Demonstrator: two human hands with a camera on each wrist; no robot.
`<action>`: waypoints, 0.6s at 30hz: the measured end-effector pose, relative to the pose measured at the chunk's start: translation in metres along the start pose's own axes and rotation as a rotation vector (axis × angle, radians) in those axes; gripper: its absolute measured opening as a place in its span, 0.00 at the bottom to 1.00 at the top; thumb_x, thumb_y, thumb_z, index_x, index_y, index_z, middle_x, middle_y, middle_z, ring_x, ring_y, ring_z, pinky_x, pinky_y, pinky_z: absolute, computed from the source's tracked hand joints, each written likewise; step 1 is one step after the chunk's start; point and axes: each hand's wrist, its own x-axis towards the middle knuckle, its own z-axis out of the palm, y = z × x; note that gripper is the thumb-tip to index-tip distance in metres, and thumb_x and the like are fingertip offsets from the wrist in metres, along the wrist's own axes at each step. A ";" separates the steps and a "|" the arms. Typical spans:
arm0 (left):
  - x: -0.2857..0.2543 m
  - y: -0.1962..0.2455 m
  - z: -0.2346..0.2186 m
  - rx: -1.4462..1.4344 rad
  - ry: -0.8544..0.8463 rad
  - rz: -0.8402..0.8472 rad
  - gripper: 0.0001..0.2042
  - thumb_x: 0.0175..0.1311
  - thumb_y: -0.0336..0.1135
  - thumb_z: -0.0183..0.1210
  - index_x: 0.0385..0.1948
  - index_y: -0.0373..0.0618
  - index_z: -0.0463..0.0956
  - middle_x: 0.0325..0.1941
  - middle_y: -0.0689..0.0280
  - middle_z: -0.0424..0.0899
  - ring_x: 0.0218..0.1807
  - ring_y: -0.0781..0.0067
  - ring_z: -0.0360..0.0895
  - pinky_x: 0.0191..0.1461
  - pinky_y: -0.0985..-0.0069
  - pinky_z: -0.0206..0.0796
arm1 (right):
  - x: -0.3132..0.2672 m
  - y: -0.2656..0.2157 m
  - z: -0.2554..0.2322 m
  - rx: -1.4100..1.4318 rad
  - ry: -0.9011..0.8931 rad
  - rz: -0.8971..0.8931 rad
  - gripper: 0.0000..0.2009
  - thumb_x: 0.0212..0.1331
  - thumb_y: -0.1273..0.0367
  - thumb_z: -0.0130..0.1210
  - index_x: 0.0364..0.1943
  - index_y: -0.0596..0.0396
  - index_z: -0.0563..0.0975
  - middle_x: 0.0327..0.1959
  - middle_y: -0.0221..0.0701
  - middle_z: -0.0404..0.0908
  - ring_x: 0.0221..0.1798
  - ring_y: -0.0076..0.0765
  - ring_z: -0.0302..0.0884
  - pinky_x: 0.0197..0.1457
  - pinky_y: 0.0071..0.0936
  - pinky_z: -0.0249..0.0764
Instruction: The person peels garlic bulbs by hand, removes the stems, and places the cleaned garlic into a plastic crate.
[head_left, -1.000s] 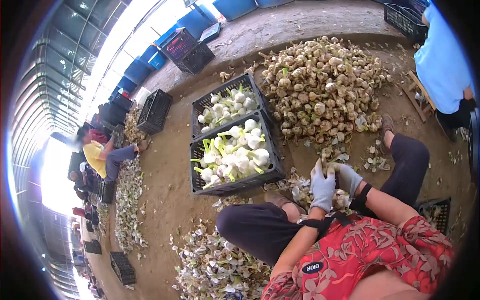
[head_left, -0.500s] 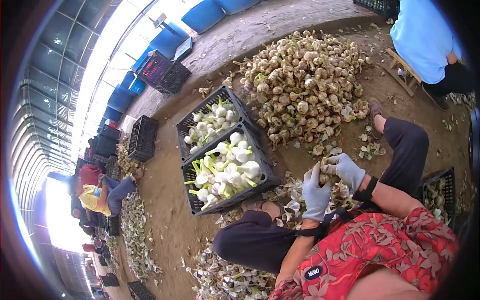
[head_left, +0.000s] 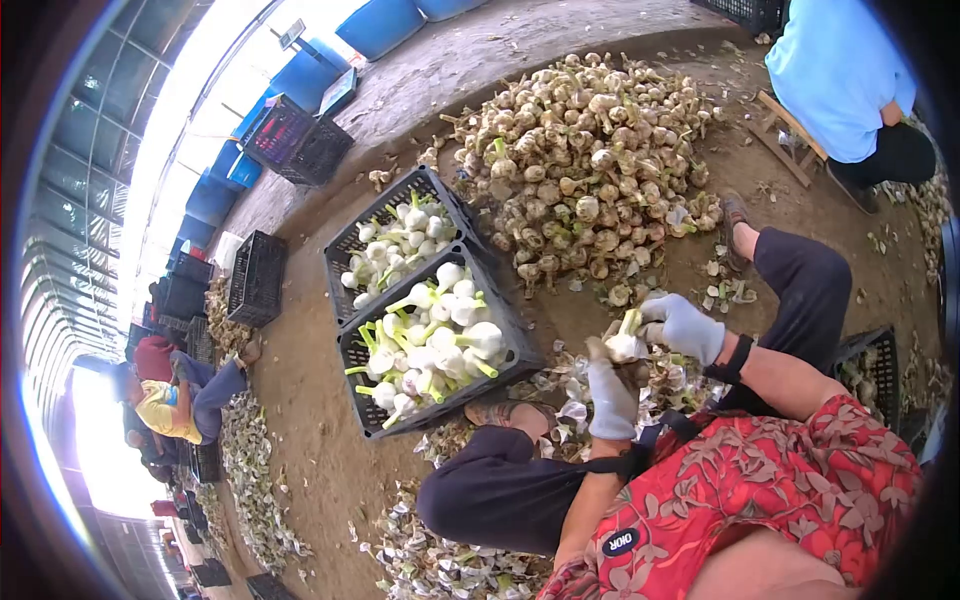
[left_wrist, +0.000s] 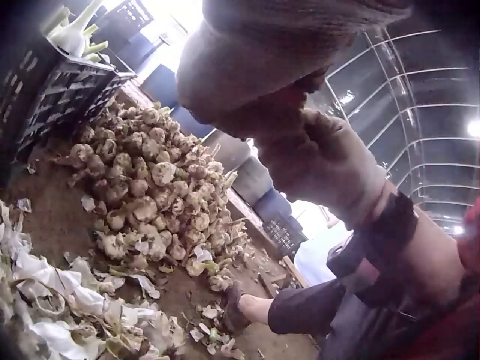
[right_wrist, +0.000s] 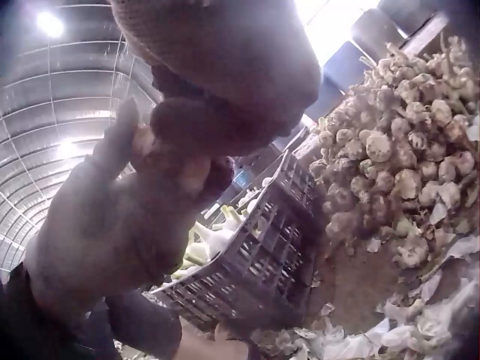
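Between the gloved hands a garlic bulb (head_left: pixel 625 346) shows a whitish side and a short stem. The left hand (head_left: pixel 612 398) grips it from below, and the right hand (head_left: pixel 684 328) pinches it near the stem. In the left wrist view the left hand (left_wrist: pixel 255 67) fills the top, with the right hand (left_wrist: pixel 322 169) meeting it. The right wrist view has the right hand (right_wrist: pixel 225 67) above and the left hand (right_wrist: pixel 112 217) at left, the bulb mostly hidden. Unpeeled garlic (head_left: pixel 600 160) lies heaped beyond the hands.
Black crates (head_left: pixel 345 385) of white, green-stemmed bulbs stand left of the hands. Loose skins (head_left: pixel 450 540) cover the ground near the knees. A person in blue (head_left: pixel 840 80) sits at upper right, another in yellow (head_left: pixel 165 410) at far left. An empty-looking crate (head_left: pixel 257 278) stands behind.
The bulb between the hands now shows a whiter side and its stem. The right hand has shifted slightly away from the left, and the whole head view has swung, moving crates and heap leftward.
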 end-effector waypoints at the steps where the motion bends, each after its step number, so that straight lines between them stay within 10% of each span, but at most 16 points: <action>1: 0.002 0.007 -0.005 -0.114 -0.006 -0.141 0.29 0.67 0.66 0.40 0.46 0.47 0.75 0.22 0.70 0.76 0.13 0.77 0.64 0.17 0.80 0.58 | -0.004 0.001 0.008 -0.022 0.034 -0.001 0.09 0.54 0.71 0.56 0.37 0.63 0.80 0.28 0.35 0.83 0.33 0.24 0.76 0.38 0.28 0.72; 4: 0.016 0.001 -0.023 -0.112 0.008 -0.197 0.33 0.66 0.71 0.33 0.36 0.50 0.76 0.20 0.70 0.76 0.13 0.76 0.65 0.14 0.79 0.54 | -0.006 0.015 0.026 0.103 0.042 0.193 0.12 0.57 0.68 0.53 0.39 0.63 0.79 0.31 0.40 0.83 0.35 0.31 0.79 0.41 0.32 0.73; 9: 0.017 -0.022 -0.004 0.319 0.122 0.504 0.21 0.68 0.58 0.48 0.44 0.49 0.71 0.35 0.72 0.78 0.29 0.79 0.74 0.26 0.82 0.66 | -0.011 0.010 0.045 -0.171 0.281 0.037 0.13 0.56 0.68 0.52 0.41 0.64 0.78 0.34 0.45 0.83 0.38 0.41 0.82 0.42 0.35 0.75; 10: 0.017 -0.026 -0.010 0.252 0.129 0.459 0.20 0.69 0.57 0.48 0.45 0.49 0.71 0.35 0.71 0.78 0.30 0.79 0.75 0.28 0.82 0.67 | -0.012 0.005 0.043 -0.332 0.245 -0.121 0.14 0.56 0.68 0.53 0.42 0.64 0.77 0.32 0.43 0.83 0.38 0.39 0.82 0.42 0.34 0.75; 16: 0.008 -0.002 -0.015 -0.173 0.000 0.140 0.18 0.71 0.53 0.47 0.44 0.48 0.72 0.34 0.69 0.78 0.23 0.82 0.71 0.23 0.84 0.63 | -0.016 -0.006 0.027 0.520 -0.192 0.308 0.11 0.57 0.68 0.55 0.39 0.62 0.77 0.25 0.31 0.79 0.27 0.27 0.78 0.32 0.26 0.73; 18: 0.018 -0.003 -0.043 -0.302 -0.244 -0.003 0.21 0.69 0.54 0.49 0.46 0.43 0.72 0.32 0.67 0.79 0.13 0.85 0.59 0.15 0.84 0.50 | -0.019 -0.007 0.021 0.859 -0.037 0.358 0.10 0.61 0.67 0.54 0.38 0.60 0.78 0.25 0.29 0.79 0.23 0.22 0.75 0.26 0.21 0.68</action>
